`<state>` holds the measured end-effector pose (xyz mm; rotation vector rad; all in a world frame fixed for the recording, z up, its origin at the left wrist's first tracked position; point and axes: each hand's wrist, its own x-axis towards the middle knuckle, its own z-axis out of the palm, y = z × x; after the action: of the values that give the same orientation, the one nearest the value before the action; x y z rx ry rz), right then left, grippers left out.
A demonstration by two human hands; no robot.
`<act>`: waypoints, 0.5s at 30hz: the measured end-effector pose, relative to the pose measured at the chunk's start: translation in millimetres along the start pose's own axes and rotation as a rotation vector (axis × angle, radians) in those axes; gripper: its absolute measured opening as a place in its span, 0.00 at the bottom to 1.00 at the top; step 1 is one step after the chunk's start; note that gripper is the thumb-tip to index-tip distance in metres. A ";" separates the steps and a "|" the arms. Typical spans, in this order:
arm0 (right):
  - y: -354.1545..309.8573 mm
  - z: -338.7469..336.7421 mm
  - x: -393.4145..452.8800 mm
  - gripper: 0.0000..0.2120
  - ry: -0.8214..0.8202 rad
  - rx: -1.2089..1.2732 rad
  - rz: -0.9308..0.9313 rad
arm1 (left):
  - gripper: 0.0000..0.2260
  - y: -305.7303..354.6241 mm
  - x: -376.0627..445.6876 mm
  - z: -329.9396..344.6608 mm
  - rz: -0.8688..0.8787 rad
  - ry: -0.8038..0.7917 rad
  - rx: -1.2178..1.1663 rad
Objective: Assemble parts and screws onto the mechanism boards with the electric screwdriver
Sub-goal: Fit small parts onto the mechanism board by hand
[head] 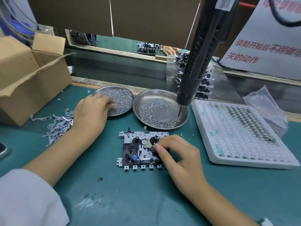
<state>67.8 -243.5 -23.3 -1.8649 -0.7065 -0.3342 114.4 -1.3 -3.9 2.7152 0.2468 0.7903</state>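
A mechanism board [138, 149] with black wheels and a blue part lies flat on the green mat in the middle. My right hand [177, 154] rests over its right side and pinches a small part against the board between thumb and forefinger. My left hand [92, 111] reaches into the left steel dish [127, 93] of small screws, its fingertips curled down among them. A second steel dish [184, 118] of screws sits beside it on the right. The black electric screwdriver [200, 62] hangs free above that second dish, with neither hand on it.
An open cardboard box [29, 75] stands at the left, with a heap of flat metal pieces [57, 126] beside it. A white tray [241, 137] of small parts lies at the right. Stacked boards [203, 88] stand behind the dishes. Another person's hand [171, 50] shows across the belt.
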 end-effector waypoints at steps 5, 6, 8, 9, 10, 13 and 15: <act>-0.2 0.7 0.0 0.07 0.007 -0.018 -0.019 | 0.08 0.6 -1.5 1.7 0.031 -0.025 -0.031; -0.2 0.8 0.0 0.07 0.007 -0.017 -0.016 | 0.08 0.4 -1.8 2.0 0.023 -0.031 -0.045; -0.2 1.3 -0.4 0.07 0.007 -0.015 -0.010 | 0.07 -0.3 -1.6 1.7 -0.004 -0.045 -0.068; -0.3 1.6 -0.6 0.06 0.008 -0.015 -0.009 | 0.08 -1.1 -1.1 1.6 -0.011 -0.052 -0.075; -0.5 1.8 -0.8 0.06 0.007 -0.012 -0.008 | 0.08 -2.1 -0.7 1.6 -0.011 -0.055 -0.075; -0.7 2.3 -0.8 0.07 0.003 -0.014 -0.012 | 0.09 -3.8 1.6 1.3 0.020 -0.033 -0.037; -0.7 2.6 -0.8 0.07 0.000 -0.019 -0.023 | 0.08 -1.0 3.3 1.6 0.057 -0.017 -0.040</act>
<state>66.4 -241.1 -24.2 -1.8764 -0.7271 -0.3567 117.9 0.1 -3.9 2.7009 0.1490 0.7793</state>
